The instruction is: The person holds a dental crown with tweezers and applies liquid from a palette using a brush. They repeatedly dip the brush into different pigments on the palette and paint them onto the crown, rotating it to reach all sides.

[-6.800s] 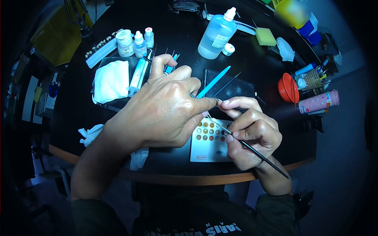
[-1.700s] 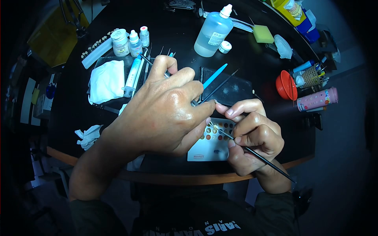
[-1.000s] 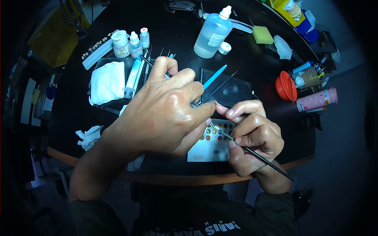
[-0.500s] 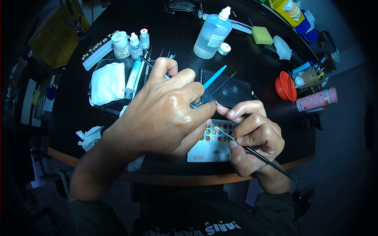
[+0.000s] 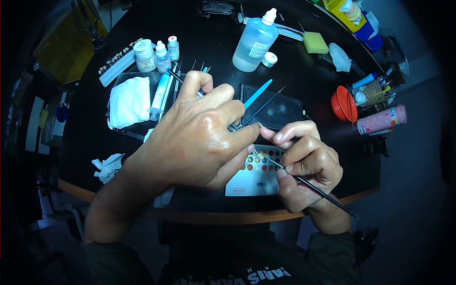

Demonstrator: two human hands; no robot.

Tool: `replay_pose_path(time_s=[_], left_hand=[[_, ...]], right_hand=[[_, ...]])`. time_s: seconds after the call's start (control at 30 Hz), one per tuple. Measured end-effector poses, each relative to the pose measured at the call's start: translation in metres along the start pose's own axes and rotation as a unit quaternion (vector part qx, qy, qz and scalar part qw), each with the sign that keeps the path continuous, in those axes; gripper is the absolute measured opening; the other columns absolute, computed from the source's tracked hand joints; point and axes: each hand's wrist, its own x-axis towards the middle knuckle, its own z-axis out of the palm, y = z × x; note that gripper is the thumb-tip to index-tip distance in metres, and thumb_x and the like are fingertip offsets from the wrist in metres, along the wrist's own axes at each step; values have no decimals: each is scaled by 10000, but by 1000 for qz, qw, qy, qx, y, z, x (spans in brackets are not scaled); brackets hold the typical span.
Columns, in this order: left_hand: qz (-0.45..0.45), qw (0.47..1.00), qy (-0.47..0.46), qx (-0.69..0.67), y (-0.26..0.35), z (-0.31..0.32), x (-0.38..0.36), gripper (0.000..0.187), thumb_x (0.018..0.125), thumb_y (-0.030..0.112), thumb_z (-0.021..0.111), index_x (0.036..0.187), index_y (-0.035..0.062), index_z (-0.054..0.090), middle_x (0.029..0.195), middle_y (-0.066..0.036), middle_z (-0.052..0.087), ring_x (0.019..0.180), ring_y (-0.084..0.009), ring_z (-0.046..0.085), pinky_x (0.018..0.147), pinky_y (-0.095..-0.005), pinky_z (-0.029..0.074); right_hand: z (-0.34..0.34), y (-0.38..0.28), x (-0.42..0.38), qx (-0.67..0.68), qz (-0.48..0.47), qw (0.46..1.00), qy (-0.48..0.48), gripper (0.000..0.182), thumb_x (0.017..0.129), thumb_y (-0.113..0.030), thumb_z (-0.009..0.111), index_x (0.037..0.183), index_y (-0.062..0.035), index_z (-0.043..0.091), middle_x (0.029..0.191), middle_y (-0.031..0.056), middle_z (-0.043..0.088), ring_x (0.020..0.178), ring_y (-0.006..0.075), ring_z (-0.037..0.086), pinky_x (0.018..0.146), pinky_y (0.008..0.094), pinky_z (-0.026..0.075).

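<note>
My left hand [image 5: 204, 133] is closed around a slim metal instrument [image 5: 256, 152] whose thin tips look like tweezers; most of it is hidden by my fingers. At the tips sits a small, pale tooth-shaped piece [image 5: 261, 156]. In a pinch, my right hand [image 5: 311, 166] holds a fine brush with a black handle [image 5: 327, 197], its tip at the pale piece. The fingertips of both hands meet above a white palette card [image 5: 247, 189] with rows of coloured round spots.
Behind my hands lie a dark slab [image 5: 285, 107] and a blue-handled tool [image 5: 259, 92]. A large liquid bottle [image 5: 254, 45] stands at the back. Small jars [image 5: 144, 56] and a folded white cloth [image 5: 129, 102] are on the left. To the right are a red bowl [image 5: 343, 104] and a pink bottle [image 5: 382, 119].
</note>
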Motion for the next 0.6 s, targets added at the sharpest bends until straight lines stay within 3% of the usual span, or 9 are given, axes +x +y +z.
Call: replay_pose_path(time_s=[0.6], left_hand=[[-8,1000,-9,-3,1,0,0,285,821,186,784,1078,85,854,773,-46,577,774,-207,514,871,-461,366]], right_hand=[[2,0,1,-10,-5,1000,1,180,725,81,674,739,-27,531,735,99,625,982,347,743,942,506,682]])
